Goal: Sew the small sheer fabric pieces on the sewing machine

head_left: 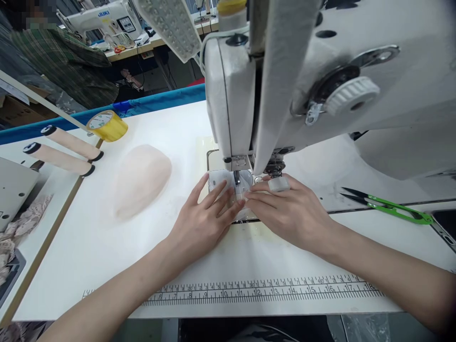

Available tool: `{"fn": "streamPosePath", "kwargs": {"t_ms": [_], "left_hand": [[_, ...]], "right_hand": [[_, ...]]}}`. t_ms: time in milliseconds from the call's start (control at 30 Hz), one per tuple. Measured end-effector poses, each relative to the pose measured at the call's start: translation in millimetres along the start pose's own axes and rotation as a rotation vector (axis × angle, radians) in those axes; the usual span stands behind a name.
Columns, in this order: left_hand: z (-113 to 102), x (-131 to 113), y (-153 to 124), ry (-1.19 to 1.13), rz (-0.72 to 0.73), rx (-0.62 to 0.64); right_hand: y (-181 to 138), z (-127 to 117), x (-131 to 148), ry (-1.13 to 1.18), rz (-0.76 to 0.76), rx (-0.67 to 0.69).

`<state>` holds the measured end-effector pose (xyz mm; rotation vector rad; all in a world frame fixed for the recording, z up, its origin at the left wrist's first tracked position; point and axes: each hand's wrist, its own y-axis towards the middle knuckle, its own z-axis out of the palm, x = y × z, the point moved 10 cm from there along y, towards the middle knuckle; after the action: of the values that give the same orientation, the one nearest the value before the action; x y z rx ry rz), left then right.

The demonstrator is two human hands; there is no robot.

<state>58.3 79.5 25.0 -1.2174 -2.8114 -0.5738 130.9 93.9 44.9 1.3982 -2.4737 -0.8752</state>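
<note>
My left hand (206,216) rests palm down on the machine bed, fingers spread over the left side of the metal needle plate (221,178). Its thumb reaches toward the fingertips of my right hand (290,213). The right fingers are drawn together beside the presser foot (237,178) of a white sewing machine (231,104). Whatever they pinch, if anything, is too small or hidden to make out. Something clear and shiny shows around the foot. A pale pink moulded cup (144,178) lies on the table to the left, apart from both hands.
Green thread snips (399,209) lie at the right. Two thread cones (60,159) and a yellow tape roll (107,126) stand at the left. A printed ruler (242,290) runs along the front edge. Behind, a person in a plaid sleeve (60,61) is near another machine (107,21).
</note>
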Motion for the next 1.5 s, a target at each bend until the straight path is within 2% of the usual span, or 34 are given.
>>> {"fn": "streamPosePath", "kwargs": {"t_ms": [200,367,667,1133,1500], "left_hand": [[3.5,11.7,4.7,0.028,-0.01,-0.025],[8.1,19.5,6.9,0.039,-0.031,-0.026],[-3.3,7.1,0.1,-0.01,-0.009,-0.095],[1.4,14.1,3.4,-0.066,-0.027,-0.08],[3.6,19.2,6.8,-0.051,-0.036,-0.099]], "right_hand": [[2.9,4.7,-7.2,-0.029,-0.004,-0.012],[3.7,10.5,-10.5,-0.066,0.008,0.044],[-0.1,9.3,-6.8,-0.028,0.04,0.04],[-0.6,13.1,-11.5,-0.03,0.048,0.039],[4.1,16.1,-13.6,-0.12,0.065,0.108]]}}
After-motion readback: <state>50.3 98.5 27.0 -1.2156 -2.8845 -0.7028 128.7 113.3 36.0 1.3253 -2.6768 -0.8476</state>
